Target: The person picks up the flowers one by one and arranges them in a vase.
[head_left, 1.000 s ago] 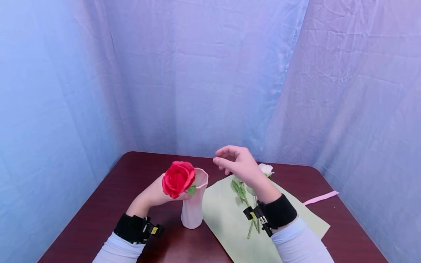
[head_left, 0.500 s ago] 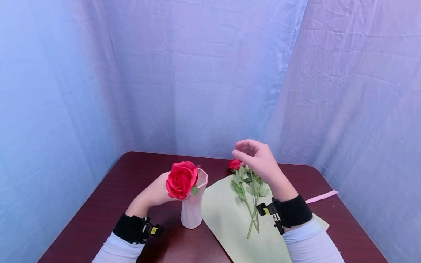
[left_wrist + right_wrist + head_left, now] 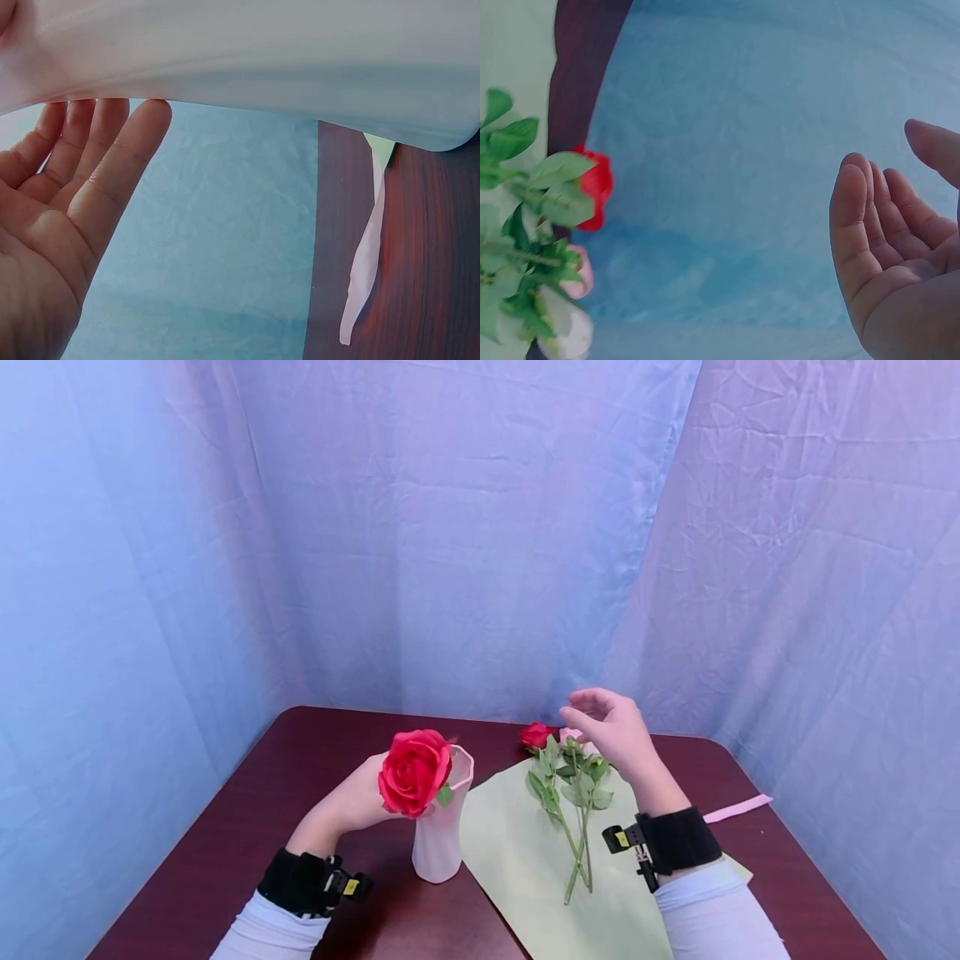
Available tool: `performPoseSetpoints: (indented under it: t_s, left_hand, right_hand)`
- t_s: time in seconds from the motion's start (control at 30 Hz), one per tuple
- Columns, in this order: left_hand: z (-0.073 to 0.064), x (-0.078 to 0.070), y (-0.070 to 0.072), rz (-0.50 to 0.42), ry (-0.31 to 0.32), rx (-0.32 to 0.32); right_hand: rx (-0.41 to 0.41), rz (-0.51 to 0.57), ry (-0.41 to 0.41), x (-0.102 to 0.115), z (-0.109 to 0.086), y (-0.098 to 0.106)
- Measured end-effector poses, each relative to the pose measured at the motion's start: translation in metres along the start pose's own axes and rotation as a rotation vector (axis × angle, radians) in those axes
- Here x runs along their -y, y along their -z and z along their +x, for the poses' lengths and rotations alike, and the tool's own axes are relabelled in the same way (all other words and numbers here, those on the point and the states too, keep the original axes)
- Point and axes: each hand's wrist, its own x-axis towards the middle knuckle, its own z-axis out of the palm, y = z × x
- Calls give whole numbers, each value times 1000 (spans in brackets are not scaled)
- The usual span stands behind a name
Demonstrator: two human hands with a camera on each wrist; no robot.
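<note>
My left hand [image 3: 363, 795] holds the pale pink vase [image 3: 437, 850] near its top; in the left wrist view its fingers [image 3: 124, 176] touch the vase's far side, with the thumb at the corner. A red rose [image 3: 415, 774] leans at the vase mouth, covering part of that hand; its stem is hidden. My right hand [image 3: 617, 731] hovers over the flower heads at the back, fingers loosely bent and nothing between them. Below it lie a second red rose [image 3: 535, 735], a pink rose [image 3: 568, 735] and a white rose [image 3: 571, 337], their green stems crossing.
Under the stems spreads a sheet of pale green paper [image 3: 510, 860] on the dark red-brown table [image 3: 330, 735]. A pink ribbon [image 3: 738, 808] sticks out at the paper's right. Blue curtains [image 3: 480, 527] hang behind the table and at its sides.
My right hand has moved right, away from the vase to above the loose roses, uncovering the red and pink ones. The left hand and vase have hardly moved; the rose shifted slightly right.
</note>
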Motion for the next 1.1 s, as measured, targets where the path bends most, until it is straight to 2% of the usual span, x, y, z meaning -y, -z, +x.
performPoseSetpoints:
  t_s: [0.37,0.6,1.1]
  left_hand:
    - [0,0,0,-15,1,0]
    - [0,0,0,-17,-13,1]
    - [-1,-2,0,-25,-4,3]
  right_hand:
    - [-15,-35,-164,-38,4,3]
    - [6,-113,-245,-62,4,-1]
    - [8,-314,-281,-107,4,-14]
